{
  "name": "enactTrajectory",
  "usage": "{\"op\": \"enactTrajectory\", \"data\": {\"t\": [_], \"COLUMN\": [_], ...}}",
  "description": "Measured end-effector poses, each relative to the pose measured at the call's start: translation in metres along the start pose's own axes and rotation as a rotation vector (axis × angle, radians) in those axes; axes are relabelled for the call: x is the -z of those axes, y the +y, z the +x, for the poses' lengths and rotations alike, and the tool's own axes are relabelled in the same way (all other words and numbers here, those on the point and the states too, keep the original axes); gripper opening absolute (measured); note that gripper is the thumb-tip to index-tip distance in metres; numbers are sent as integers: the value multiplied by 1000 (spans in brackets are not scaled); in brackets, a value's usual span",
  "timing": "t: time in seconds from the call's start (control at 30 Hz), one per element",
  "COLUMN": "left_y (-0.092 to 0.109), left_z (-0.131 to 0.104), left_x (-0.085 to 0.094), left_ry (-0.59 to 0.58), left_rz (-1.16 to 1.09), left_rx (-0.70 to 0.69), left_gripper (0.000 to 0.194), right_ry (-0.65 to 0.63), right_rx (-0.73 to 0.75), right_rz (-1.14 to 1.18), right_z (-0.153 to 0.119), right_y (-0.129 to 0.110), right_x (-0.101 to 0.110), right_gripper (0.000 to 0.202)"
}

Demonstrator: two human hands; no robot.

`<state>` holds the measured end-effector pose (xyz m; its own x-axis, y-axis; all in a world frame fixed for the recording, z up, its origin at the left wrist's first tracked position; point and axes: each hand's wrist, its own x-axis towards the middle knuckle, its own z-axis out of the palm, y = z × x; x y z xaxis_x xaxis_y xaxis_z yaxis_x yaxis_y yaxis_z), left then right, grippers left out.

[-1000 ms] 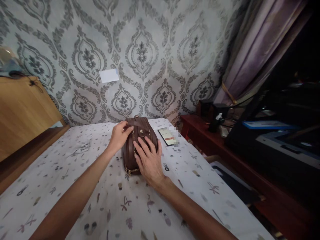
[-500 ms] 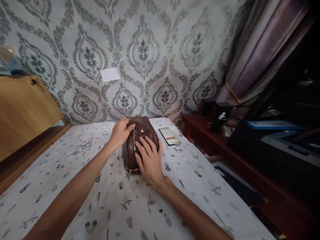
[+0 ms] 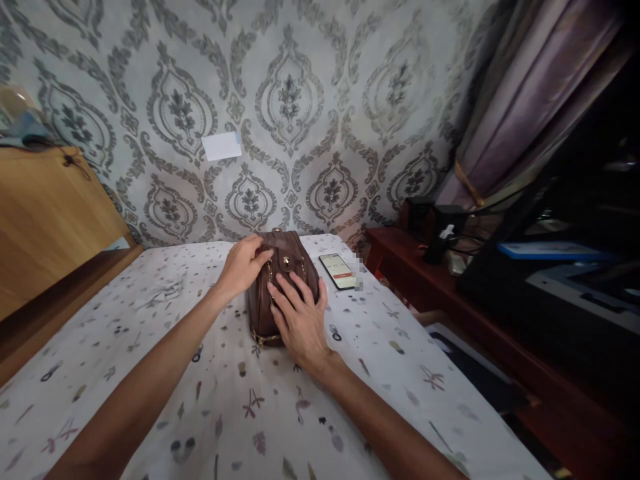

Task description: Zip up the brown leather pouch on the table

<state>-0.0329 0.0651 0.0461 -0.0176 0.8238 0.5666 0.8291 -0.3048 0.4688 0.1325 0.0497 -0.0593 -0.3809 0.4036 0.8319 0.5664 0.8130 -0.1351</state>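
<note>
A brown leather handbag [image 3: 267, 320] with gold-coloured zips and a gold stud lies on the patterned white sheet [image 3: 165, 393]. At its far left top edge my left hand [image 3: 245, 262] is closed, thumb and fingers pinched on the bag close to a zip. Whether it grips the zip's pull or the leather is hidden. My right hand [image 3: 303, 320] rests on the near top of the bag, its fingers stretched out and spread, pressing on the leather. To the right of the bag lies a phone [image 3: 337, 270] with its screen lit and partly blurred out.
Behind the sheet rises a patterned wall with a white card [image 3: 221, 146] on it. On the left is a wooden board [image 3: 50, 220]. A dark red wooden table [image 3: 400, 253] with black speakers and cables borders the right side.
The camera view has shifted slightly. Both hands stay at the bag in nearly the same places, and a little less of the left gold zip shows.
</note>
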Motion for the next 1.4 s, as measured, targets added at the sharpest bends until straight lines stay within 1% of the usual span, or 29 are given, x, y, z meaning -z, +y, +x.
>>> {"op": "enactTrajectory", "data": {"t": [0.23, 0.3, 0.37, 0.43, 0.47, 0.5, 0.53, 0.57, 0.63, 0.7, 0.77, 0.83, 0.9, 1.0, 1.1, 1.2, 1.27, 1.4], "left_y": [2, 2, 2, 5, 8, 12, 16, 20, 30, 39, 46, 50, 51, 49, 43, 36, 33, 37], "left_z": [-5, -7, -8, -8, -8, -7, -5, -3, 2, 8, 14, 19, 22, 26, 28, 30, 31, 29], "left_x": [7, 9, 8, 7, 6, 5, 3, 1, -4, -11, -17, -22, -26, -30, -35, -40, -42, -41], "left_ry": [-96, -111, -111, -86, -72, -65, -70, -91, -163, -233, -258, -227, -175, -115, -102, -117, -123, -120], "left_rz": [-11, -43, -69, -75, -72, -71, -69, -60, -8, 92, 195, 255, 251, 157, 22, -107, -157, -131], "left_rx": [-126, -116, -71, -35, -34, -48, -73, -102, -147, -164, -165, -144, -107, -37, 53, 132, 157, 132], "left_gripper": [17, 18, 19, 13, 8, 10, 18, 26, 32, 28, 16, 6, 12, 23, 26, 27, 28, 28], "right_ry": [8, 15, 43, 91, 123, 157, 187, 213, 245, 251, 245, 221, 187, 149, 135, 132, 141, 170], "right_rx": [-4, -2, -8, -29, -50, -82, -124, -175, -289, -385, -450, -497, -547, -634, -693, -690, -669, -638], "right_rz": [36, 58, 101, 170, 210, 249, 285, 314, 350, 372, 404, 462, 540, 658, 737, 737, 703, 630], "right_z": [0, -1, -2, -2, -3, -4, -4, -5, -7, -9, -11, -13, -15, -16, -17, -18, -19, -19], "right_y": [0, 1, 2, 4, 5, 6, 7, 9, 12, 16, 19, 20, 20, 19, 20, 21, 21, 19], "right_x": [0, 1, 2, 4, 6, 7, 8, 9, 9, 6, 2, -1, -4, -6, -9, -11, -13, -17], "right_gripper": [35, 36, 35, 33, 32, 32, 31, 32, 34, 39, 44, 48, 50, 53, 59, 62, 62, 61]}}
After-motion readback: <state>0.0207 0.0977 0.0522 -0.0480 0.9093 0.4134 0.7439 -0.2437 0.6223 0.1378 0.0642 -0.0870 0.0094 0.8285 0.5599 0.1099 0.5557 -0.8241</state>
